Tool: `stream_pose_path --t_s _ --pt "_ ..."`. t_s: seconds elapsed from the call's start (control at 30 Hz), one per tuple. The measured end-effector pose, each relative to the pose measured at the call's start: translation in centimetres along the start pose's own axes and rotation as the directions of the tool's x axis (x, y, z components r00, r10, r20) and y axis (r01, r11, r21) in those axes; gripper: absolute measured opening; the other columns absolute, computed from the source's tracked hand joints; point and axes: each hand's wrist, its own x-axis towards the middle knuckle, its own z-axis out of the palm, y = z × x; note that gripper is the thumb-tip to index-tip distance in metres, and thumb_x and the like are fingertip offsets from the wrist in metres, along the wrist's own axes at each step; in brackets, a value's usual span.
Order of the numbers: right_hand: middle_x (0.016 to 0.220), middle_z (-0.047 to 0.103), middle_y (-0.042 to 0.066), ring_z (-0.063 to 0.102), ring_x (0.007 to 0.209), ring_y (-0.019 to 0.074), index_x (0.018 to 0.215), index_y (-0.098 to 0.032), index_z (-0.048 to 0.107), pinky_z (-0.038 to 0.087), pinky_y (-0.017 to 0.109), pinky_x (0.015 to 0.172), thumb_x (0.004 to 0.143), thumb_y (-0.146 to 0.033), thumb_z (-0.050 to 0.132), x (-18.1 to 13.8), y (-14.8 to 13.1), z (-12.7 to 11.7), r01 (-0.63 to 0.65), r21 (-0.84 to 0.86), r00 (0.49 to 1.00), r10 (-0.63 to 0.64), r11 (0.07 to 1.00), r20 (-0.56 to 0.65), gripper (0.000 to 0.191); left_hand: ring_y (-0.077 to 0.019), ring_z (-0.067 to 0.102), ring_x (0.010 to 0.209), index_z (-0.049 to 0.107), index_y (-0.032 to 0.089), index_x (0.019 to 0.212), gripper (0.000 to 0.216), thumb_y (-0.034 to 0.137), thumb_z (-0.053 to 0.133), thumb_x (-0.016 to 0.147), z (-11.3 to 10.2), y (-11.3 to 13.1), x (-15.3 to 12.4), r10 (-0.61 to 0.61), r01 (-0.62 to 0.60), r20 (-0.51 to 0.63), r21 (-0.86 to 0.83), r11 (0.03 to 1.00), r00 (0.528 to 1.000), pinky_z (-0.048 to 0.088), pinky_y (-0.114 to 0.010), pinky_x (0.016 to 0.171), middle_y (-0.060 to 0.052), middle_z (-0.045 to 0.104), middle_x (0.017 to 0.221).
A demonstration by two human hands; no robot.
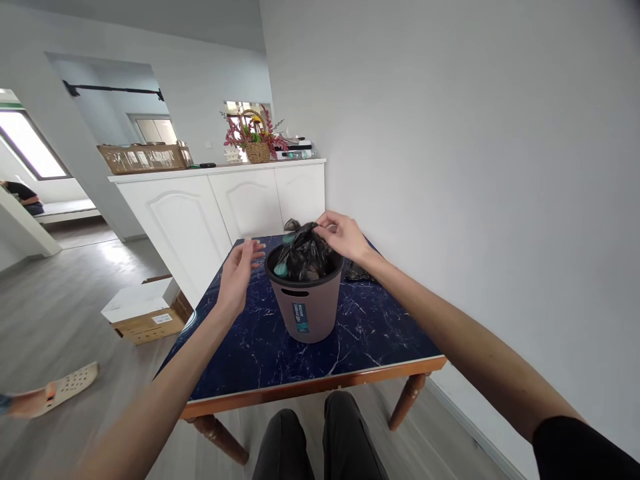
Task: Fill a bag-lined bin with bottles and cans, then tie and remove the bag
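Note:
A brownish-mauve trash can (313,307) with a dark rim and a slot handle stands upright on the blue marbled table (240,360). Inside it bulges a full black garbage bag (304,257), its gathered top rising above the rim. My right hand (343,235) pinches that top between thumb and fingers. To the left of the can, my left hand (239,270) is held in the air, fingers apart and slightly bent, touching nothing. More black plastic (357,272) lies on the table behind the can's right side, partly hidden by my right forearm.
A white cabinet (200,207) stands beyond the table, bearing a flower basket (257,152) and a long cardboard box (143,159). Cartons (150,310) sit on the floor at left. Another person's foot in a clog (70,385) shows at lower left. A wall (475,167) runs along the right.

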Motion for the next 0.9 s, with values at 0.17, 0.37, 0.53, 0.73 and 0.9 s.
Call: stream_pose_path --t_s 0.17,0.37,0.53,0.73,0.9 --pt "0.088 0.068 -0.001 0.064 0.077 0.015 0.093 -0.025 0.058 0.055 0.031 0.077 0.093 -0.039 0.069 2.2 -0.8 -1.2 0.058 0.462 0.98 0.038 0.885 -0.197 0.017 -0.0317 0.072 0.12 0.07 0.017 0.112 0.083 0.094 0.057 0.084 -1.8 -6.3 -0.7 -0.183 0.185 -0.079 0.023 0.982 0.98 0.058 -0.036 0.091 -0.018 0.075 0.128" --pt "0.091 0.07 0.0 0.07 0.085 0.0173 0.092 -0.027 0.053 0.062 0.035 0.079 0.096 -0.039 0.067 5.5 -1.0 -6.3 0.23 0.639 0.879 0.125 0.734 -0.46 0.019 -0.0345 0.075 0.104 0.074 0.016 0.095 0.091 0.102 0.058 0.071 -3.0 -12.6 -4.1 -0.277 0.276 -0.025 0.188 0.943 0.961 0.058 -0.041 0.085 -0.016 0.079 0.104" --pt "0.096 0.069 0.001 0.073 0.104 0.0202 0.089 -0.027 0.056 0.065 0.039 0.087 0.096 -0.044 0.069 4.8 1.2 -14.6 0.274 0.512 0.815 0.087 0.814 -0.574 0.022 -0.0331 0.074 0.096 0.073 0.019 0.085 0.088 0.104 0.052 0.07 -4.3 -16.2 -6.3 -0.278 0.262 0.0 0.336 0.905 0.961 0.058 -0.042 0.087 -0.012 0.079 0.092" --pt "0.084 0.066 -0.001 0.072 0.086 0.0214 0.083 -0.029 0.058 0.062 0.041 0.079 0.082 -0.045 0.084 -4.1 5.4 -19.4 0.103 0.416 0.83 0.153 0.903 -0.537 0.03 -0.029 0.071 0.087 0.073 0.025 0.084 0.067 0.089 0.053 0.085 -5.0 -16.4 -8.0 -0.196 0.132 0.101 0.448 0.884 0.975 0.054 -0.037 0.085 -0.006 0.077 0.088" --pt "0.088 0.071 0.002 0.069 0.077 0.0221 0.083 -0.029 0.063 0.058 0.04 0.072 0.074 -0.053 0.088 -9.9 10.2 -19.5 -0.151 0.354 0.817 0.318 0.923 -0.48 0.035 -0.0269 0.066 0.076 0.074 0.026 0.083 0.064 0.085 0.052 0.088 -4.8 -15.9 -8.4 -0.184 0.094 0.136 0.494 0.864 0.973 0.05 -0.035 0.074 -0.005 0.076 0.084"
